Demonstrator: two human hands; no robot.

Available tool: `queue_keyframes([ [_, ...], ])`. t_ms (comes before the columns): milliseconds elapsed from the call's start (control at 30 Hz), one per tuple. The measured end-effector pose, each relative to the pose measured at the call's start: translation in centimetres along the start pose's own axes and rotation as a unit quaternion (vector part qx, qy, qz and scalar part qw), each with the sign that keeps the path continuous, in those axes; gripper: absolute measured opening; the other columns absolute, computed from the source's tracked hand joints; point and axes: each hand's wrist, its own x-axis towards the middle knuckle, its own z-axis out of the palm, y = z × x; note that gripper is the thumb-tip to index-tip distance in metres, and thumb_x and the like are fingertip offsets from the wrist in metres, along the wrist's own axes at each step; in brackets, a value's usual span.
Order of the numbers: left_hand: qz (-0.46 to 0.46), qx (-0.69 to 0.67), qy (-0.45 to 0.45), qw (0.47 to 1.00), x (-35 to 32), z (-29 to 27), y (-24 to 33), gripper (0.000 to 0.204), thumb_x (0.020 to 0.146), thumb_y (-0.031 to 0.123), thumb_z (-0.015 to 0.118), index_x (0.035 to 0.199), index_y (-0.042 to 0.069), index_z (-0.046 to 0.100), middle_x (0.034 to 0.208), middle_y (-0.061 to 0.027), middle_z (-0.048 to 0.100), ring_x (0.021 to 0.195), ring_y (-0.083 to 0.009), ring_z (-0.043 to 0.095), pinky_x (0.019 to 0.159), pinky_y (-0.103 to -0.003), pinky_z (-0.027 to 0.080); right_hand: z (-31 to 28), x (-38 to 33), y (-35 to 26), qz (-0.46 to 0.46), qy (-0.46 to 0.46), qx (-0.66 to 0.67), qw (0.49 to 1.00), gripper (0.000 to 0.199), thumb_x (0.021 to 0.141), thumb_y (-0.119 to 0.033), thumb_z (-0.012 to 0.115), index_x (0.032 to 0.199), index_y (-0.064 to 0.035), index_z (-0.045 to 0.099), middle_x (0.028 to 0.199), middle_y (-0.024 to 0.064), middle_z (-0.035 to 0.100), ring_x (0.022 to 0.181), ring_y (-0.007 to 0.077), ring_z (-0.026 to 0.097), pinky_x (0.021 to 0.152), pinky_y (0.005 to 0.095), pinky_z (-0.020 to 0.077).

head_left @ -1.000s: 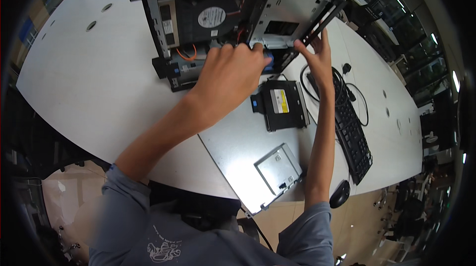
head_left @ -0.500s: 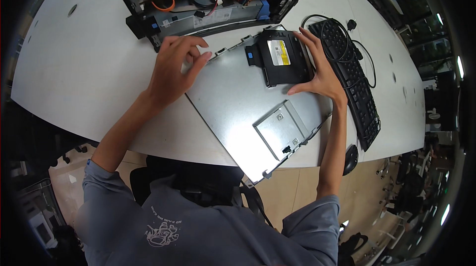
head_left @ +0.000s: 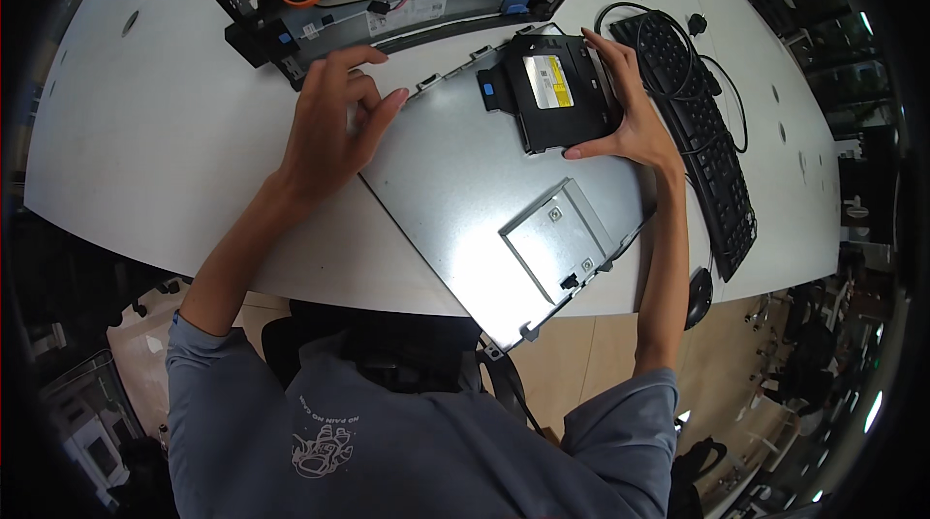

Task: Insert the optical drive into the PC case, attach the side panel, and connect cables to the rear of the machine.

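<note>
A black optical drive (head_left: 538, 122) with a white and yellow label lies on a silver metal computer side panel (head_left: 426, 190). My right hand (head_left: 635, 112) spans the drive's right end, thumb at its near edge and fingertips at its far corner. Left of the panel's far edge, my left hand (head_left: 334, 117) hovers with nothing in it, fingers loosely bent and thumb apart. A raised rectangular bracket (head_left: 547, 238) sits on the panel's near right part.
Beyond the panel stands an opened computer case (head_left: 417, 25) with cables inside. To the right are a black keyboard (head_left: 697, 141) with its coiled cord and a black mouse (head_left: 698, 296). The panel's near corner overhangs the white table's (head_left: 184, 151) edge.
My right thumb has come in to the drive's near edge. My left hand has shifted slightly left, its fingers still loosely bent. The whole view has moved a little.
</note>
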Motion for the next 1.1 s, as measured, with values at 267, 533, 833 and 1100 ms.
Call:
queue_keyframes([
  [267,0.003,-0.003,0.017,1.000,-0.1,0.2,-1.0,0.036,0.090,0.007,0.070,0.113,-0.002,0.045,0.059,-0.0024,0.056,0.061,-0.0102,0.056,0.078,-0.027,0.045,-0.4,-0.3,-1.9,-0.026,0.045,-0.039,0.998,0.135,0.029,-0.038,0.098,0.148,-0.0228,0.038,0.136,0.0129,0.035,0.133,0.0386,0.040,0.114,0.0578,0.0372],
  [533,0.027,0.026,-0.071,0.997,0.1,-0.8,-0.2,0.024,0.090,0.015,0.071,0.107,0.002,0.061,0.084,-0.0043,0.062,0.090,-0.0157,0.057,0.086,-0.034,0.040,-1.1,-0.8,-5.2,-0.094,0.109,-0.186,0.972,0.122,0.035,-0.033,0.098,0.144,-0.0271,0.043,0.139,0.0114,0.034,0.136,0.0385,0.037,0.114,0.0551,0.0393],
  [833,0.094,0.050,-0.075,0.991,1.4,1.9,0.9,0.038,0.091,0.032,0.069,0.117,0.004,0.066,0.113,-0.0087,0.053,0.107,-0.0257,0.048,0.092,-0.041,0.036,0.1,-0.4,-5.8,-0.236,0.196,-0.163,0.938,0.104,0.043,-0.034,0.099,0.134,-0.0282,0.049,0.131,0.0094,0.036,0.140,0.0402,0.033,0.113,0.0514,0.0430],
  [1100,-0.070,-0.266,-0.092,0.957,1.5,1.5,2.2,0.028,0.101,0.028,0.056,0.101,0.001,0.062,0.093,-0.0077,0.064,0.091,-0.0190,0.060,0.084,-0.031,0.046,2.0,0.2,-7.8,-0.299,0.254,-0.092,0.915,0.106,0.050,-0.036,0.098,0.136,-0.0208,0.038,0.128,0.0122,0.034,0.135,0.0500,0.035,0.110,0.0588,0.0428],
])
